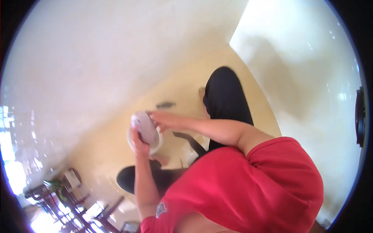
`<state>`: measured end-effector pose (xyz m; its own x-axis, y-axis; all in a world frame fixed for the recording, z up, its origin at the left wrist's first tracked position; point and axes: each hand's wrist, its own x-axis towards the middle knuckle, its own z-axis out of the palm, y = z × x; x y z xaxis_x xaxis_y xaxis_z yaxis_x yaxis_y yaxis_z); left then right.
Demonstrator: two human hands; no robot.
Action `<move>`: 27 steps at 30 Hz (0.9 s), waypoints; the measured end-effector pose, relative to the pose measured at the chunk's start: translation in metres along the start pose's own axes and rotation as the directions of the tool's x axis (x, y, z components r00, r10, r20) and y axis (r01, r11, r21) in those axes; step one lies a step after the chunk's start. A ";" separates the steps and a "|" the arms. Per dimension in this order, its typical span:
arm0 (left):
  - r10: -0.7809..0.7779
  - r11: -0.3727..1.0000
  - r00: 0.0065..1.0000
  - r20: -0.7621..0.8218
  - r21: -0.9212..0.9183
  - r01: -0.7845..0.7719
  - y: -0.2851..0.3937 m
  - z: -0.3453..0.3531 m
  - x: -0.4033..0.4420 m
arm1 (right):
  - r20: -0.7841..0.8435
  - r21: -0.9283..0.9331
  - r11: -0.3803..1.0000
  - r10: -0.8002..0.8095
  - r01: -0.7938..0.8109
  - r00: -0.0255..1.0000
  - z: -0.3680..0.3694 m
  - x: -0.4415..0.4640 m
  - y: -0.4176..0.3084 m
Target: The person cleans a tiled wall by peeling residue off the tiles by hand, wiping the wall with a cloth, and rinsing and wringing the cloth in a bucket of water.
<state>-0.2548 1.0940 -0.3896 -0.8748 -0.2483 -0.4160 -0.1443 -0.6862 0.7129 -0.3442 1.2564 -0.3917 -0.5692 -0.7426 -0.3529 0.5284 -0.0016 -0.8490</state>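
A pale, lavender-white shoe (147, 130) is held above a round white bucket (156, 149); blur hides its details. My left hand (140, 143) grips it from the lower left, with the thumb along its side. On the right edge of the shoe, the fingers of my right hand (164, 119) are bent against it. What lies inside the bucket is mostly hidden by the shoe and hands.
A small dark object (166, 105) lies on the tan floor (178, 83) beyond the bucket. My bent black-trousered legs (227, 95) flank the bucket, with a dark strap (190, 140) between them. White walls (295, 70) and wooden furniture (64, 206) stand around.
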 end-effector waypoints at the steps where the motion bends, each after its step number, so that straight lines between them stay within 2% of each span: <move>1: 0.079 0.989 0.996 0.046 0.119 -0.084 -0.006 0.006 0.000 | 0.025 0.067 0.994 -0.090 0.089 0.996 0.009 -0.001 -0.013; 2: 0.148 0.959 0.985 0.087 0.233 -0.164 -0.012 0.012 -0.002 | 0.050 -0.034 0.978 -0.206 0.208 0.977 0.016 0.002 -0.012; 3: 0.234 0.852 0.961 0.149 0.445 -0.276 -0.017 0.012 -0.003 | 0.083 -0.127 0.941 -0.304 0.313 0.949 0.019 0.007 -0.010; 4: 0.305 0.690 0.928 0.214 0.622 -0.370 -0.021 0.012 -0.007 | 0.026 -0.138 0.960 -0.243 0.244 0.970 0.017 0.015 -0.006; 6: 0.341 0.669 0.922 0.186 0.641 -0.376 -0.019 0.013 -0.015 | -0.082 -0.137 0.987 -0.093 0.081 0.992 0.016 0.029 0.003; 7: 0.291 0.822 0.952 0.091 0.486 -0.297 -0.011 0.025 -0.024 | -0.113 -0.056 0.993 -0.108 0.102 0.988 0.022 0.018 -0.016; 8: 0.216 0.931 0.976 0.008 0.299 -0.209 -0.006 0.029 -0.030 | -0.094 0.059 0.979 -0.189 0.195 0.978 0.023 0.027 -0.018; 9: 0.237 0.906 0.970 -0.045 0.371 -0.204 -0.024 0.043 -0.025 | -0.078 0.186 0.941 -0.274 0.284 0.959 -0.005 0.035 -0.022; 11: 0.273 0.858 0.951 -0.145 0.484 -0.173 -0.025 0.034 -0.026 | -0.337 0.003 0.926 -0.355 0.378 0.872 -0.018 0.070 -0.048; 13: 0.249 0.826 0.964 -0.094 0.540 -0.161 -0.034 0.023 -0.026 | -0.335 -0.170 0.890 -0.456 0.423 0.825 -0.046 0.071 -0.095; 15: 0.246 0.768 0.966 -0.082 0.624 -0.142 -0.038 0.015 -0.029 | -0.501 -0.525 0.753 -0.651 0.397 0.570 -0.076 0.076 -0.141; 17: 0.270 0.685 0.959 -0.092 0.718 -0.123 -0.044 0.020 -0.029 | -0.567 -0.380 0.659 -0.721 0.650 0.399 -0.108 0.062 -0.196; 18: 0.256 0.699 0.960 -0.114 0.708 -0.102 -0.046 0.018 -0.031 | -0.580 -0.640 0.557 -0.802 0.529 0.144 -0.131 0.066 -0.219; 19: 0.242 0.714 0.961 -0.136 0.695 -0.081 -0.049 0.017 -0.032 | -0.605 -0.678 0.526 -0.796 0.512 0.017 -0.143 0.046 -0.248; 20: 0.226 0.730 0.961 -0.157 0.680 -0.061 -0.053 0.016 -0.031 | -0.653 -0.656 0.484 -0.749 0.579 -0.114 -0.165 0.040 -0.273; 22: 0.224 0.733 0.956 -0.187 0.679 -0.039 -0.060 0.015 -0.034 | -0.735 -0.630 0.393 -0.579 0.670 -0.353 -0.204 0.039 -0.310; 25: 0.202 0.725 0.951 -0.233 0.689 0.015 -0.068 0.015 -0.043 | -0.665 -0.716 0.507 -0.704 0.479 -0.248 -0.228 0.062 -0.312; 27: 0.175 0.716 0.948 -0.266 0.695 0.063 -0.074 0.023 -0.048 | -0.526 -0.850 0.462 -0.771 0.253 -0.359 -0.216 0.080 -0.291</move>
<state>-0.2129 1.1725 -0.4101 -0.7317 -0.5370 -0.4198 -0.4799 -0.0314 0.8768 -0.6795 1.3421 -0.2573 -0.5339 0.6202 0.5747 -0.4354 0.3810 -0.8156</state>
